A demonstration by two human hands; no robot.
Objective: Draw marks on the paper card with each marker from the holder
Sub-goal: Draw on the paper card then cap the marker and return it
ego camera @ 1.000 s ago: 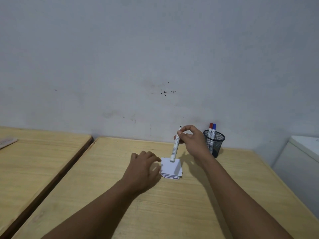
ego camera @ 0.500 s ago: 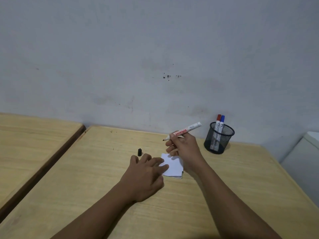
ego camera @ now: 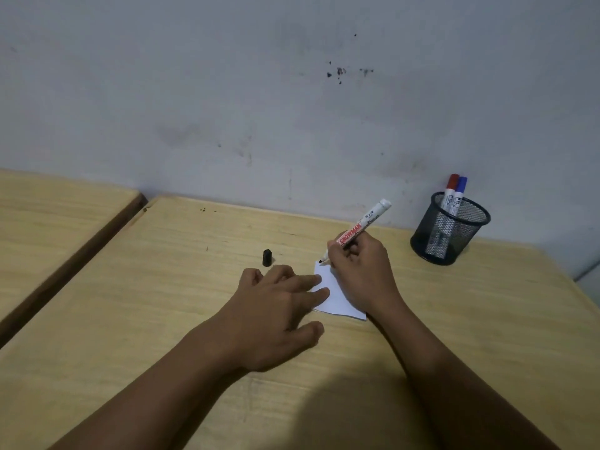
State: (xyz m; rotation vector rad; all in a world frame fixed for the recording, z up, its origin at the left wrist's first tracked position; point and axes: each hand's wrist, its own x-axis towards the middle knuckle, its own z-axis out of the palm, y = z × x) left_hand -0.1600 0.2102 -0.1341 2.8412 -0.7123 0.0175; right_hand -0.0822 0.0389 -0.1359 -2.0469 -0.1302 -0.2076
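A small white paper card [ego camera: 334, 295] lies on the wooden table [ego camera: 162, 319]. My left hand [ego camera: 276, 315] rests flat with its fingertips pressing the card's left edge. My right hand [ego camera: 360, 271] grips an uncapped white marker [ego camera: 363, 227] in a writing hold, its black tip touching the card's far corner. The marker's black cap [ego camera: 267, 257] stands on the table to the left of the card. A black mesh holder [ego camera: 449, 233] at the back right holds a red-capped marker [ego camera: 450, 191] and a blue-capped marker [ego camera: 459, 194].
A grey wall [ego camera: 292, 108] rises right behind the table. A second wooden table [ego camera: 48, 222] stands to the left across a dark gap. The edge of a pale object [ego camera: 592, 280] shows at the far right.
My right hand turned the marker from upright to a writing hold and lowered its tip onto the card. The black cap came into view on the table. The view tilted down.
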